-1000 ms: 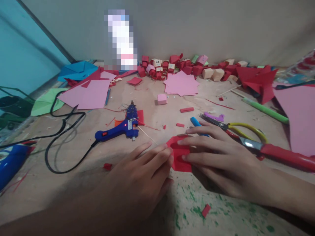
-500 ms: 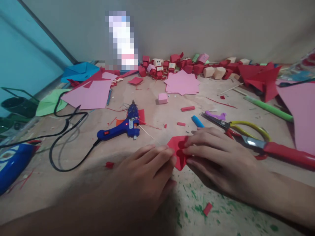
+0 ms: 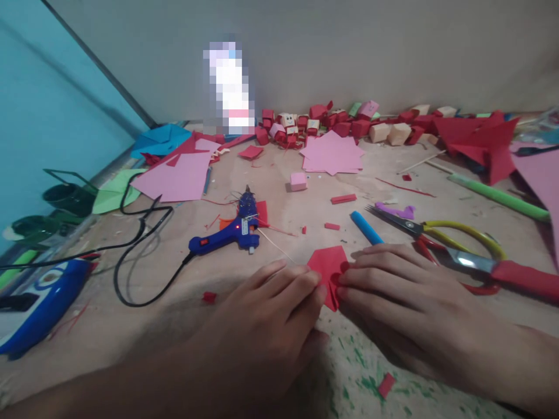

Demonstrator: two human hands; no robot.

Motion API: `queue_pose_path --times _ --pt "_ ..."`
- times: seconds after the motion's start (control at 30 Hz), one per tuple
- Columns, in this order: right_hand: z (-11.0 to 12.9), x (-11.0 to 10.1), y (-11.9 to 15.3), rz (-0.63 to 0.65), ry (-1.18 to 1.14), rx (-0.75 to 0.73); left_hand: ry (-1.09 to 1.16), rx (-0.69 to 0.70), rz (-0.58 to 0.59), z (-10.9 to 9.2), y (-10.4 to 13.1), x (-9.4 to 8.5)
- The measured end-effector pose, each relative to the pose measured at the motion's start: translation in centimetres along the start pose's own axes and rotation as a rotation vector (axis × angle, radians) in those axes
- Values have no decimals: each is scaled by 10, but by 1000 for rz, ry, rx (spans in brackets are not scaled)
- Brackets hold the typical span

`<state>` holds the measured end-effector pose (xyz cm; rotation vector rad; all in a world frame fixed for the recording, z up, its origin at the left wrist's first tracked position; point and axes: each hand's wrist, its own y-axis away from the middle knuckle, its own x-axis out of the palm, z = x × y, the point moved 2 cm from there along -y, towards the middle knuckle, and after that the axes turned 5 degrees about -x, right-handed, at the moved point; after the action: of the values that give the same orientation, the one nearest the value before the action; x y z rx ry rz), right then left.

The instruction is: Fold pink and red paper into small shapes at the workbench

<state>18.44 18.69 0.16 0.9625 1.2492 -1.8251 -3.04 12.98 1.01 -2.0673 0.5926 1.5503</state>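
Observation:
A small folded piece of red paper lies just above the table between my hands, creased toward its lower point. My left hand pinches its left edge, with the fingertips over the paper. On the opposite edge, my right hand presses with its fingers together; its thumb is hidden below. Close to the right fingers lie a blue stick and scissors with yellow and red handles. A blue glue gun with a lit red light rests beyond my left hand.
Pink paper sheets, a pink paper cube and red scraps lie farther back. Many small paper boxes line the wall. A black cord loops at left, near a blue-and-white object. A red-handled tool lies right.
The whole view has shifted, so things sit farther right and slightly lower. Both hands stay on the red paper, whose lower folds look drawn closer together.

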Motion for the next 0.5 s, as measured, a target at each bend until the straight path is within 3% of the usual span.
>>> queue_pose_path --times 0.5 --pt "2 5 3 5 84 1 -10 18 -45 1 4 9"
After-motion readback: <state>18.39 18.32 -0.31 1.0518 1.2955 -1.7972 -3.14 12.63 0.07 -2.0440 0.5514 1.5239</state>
